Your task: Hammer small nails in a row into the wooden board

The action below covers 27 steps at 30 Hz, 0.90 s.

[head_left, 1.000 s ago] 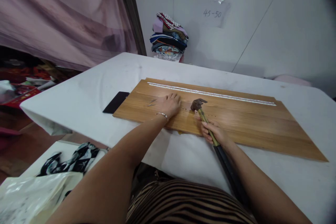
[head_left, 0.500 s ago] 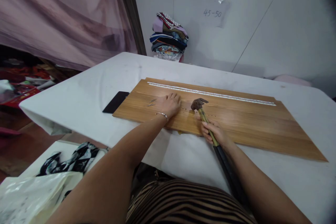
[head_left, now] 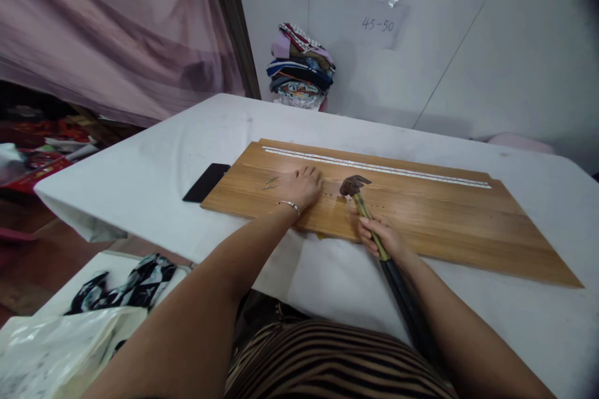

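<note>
My right hand (head_left: 381,237) is wrapped round the handle of a claw hammer (head_left: 359,194), whose rusty head is over the middle of a wooden board (head_left: 444,218). On the board's left part my left hand (head_left: 306,186) lies palm down with its fingers stretched out. A few loose nails (head_left: 270,183) lie just left of that hand. Between the hand and the hammer head, and on to the right, runs a row of small dark dots, perhaps nail heads or holes. Two strips of printed measuring tape (head_left: 374,167) lie along the board's far side.
The board rests on a white-covered table (head_left: 154,156). A black flat object (head_left: 206,182) touches its left end. Folded clothes (head_left: 302,65) are stacked by the wall behind. At lower left, a patterned cloth (head_left: 140,280) and a plastic bag (head_left: 65,349) lie on a lower surface.
</note>
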Tool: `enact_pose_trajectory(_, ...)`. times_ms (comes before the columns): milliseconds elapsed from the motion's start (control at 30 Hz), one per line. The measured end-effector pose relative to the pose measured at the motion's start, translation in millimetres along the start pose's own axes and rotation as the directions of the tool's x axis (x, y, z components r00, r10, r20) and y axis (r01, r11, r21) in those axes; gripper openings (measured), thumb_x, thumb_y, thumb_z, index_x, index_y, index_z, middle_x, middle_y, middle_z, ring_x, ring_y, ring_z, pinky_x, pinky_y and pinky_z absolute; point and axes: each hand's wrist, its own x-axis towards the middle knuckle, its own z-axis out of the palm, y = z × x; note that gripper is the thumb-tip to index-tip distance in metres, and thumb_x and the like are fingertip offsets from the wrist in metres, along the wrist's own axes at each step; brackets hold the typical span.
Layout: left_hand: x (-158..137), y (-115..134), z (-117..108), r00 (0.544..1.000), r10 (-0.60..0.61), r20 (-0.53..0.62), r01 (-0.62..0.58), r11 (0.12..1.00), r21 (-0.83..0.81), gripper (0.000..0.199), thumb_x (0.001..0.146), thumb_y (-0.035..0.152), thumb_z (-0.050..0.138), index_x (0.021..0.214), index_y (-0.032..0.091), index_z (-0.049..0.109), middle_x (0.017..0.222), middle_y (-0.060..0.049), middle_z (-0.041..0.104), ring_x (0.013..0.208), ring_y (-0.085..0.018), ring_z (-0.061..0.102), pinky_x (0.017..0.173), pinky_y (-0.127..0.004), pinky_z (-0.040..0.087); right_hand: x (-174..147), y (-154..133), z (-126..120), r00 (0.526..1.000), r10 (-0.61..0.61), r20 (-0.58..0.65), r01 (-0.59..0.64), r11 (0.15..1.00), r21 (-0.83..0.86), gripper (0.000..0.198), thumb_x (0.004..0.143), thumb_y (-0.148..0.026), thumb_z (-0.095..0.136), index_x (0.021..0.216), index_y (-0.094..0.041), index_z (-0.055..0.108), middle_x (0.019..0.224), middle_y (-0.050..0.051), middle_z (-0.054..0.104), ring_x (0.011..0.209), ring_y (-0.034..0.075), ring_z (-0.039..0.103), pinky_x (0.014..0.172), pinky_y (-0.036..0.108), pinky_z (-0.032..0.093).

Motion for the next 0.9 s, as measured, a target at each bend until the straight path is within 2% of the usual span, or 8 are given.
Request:
enact_pose_trajectory(433,0.2,-1.1,1.1,1.000,0.007,-0.004,-0.007,1.000,-0.018,0.028,0.105,0.031,0.042,0.116,0.024,0.067,0.136,-0.011,0.066,0.132,-0.028,0.053,0.110,-0.046,0.040,0.5,0.9,-0.4,1.000,0.000,-0.004,0.000,1.000,-0.014,0.056,0.074,-0.053,0.079,0.115,-0.021,0.058,0.058,-0.012,0.047,0.034,0.006,0.034,0.028,0.018,0.028)
enact_pose_trajectory(900,-0.4,0.2,0.1,1.000,0.006,-0.011,-0.006,1.000,-0.001,0.029,0.106,0.032,0.040,0.116,0.023,0.067,0.139,-0.011,0.065,0.134,-0.028,0.053,0.109,-0.046,0.041,0.5,-1.4,0.9,1.000,0.018,-0.005,-0.019,1.000,-0.022,0.057,0.073,-0.053,0.079,0.116,-0.021,0.058,0.058,-0.012,0.046,0.034,0.006,0.034,0.028,0.018,0.028)
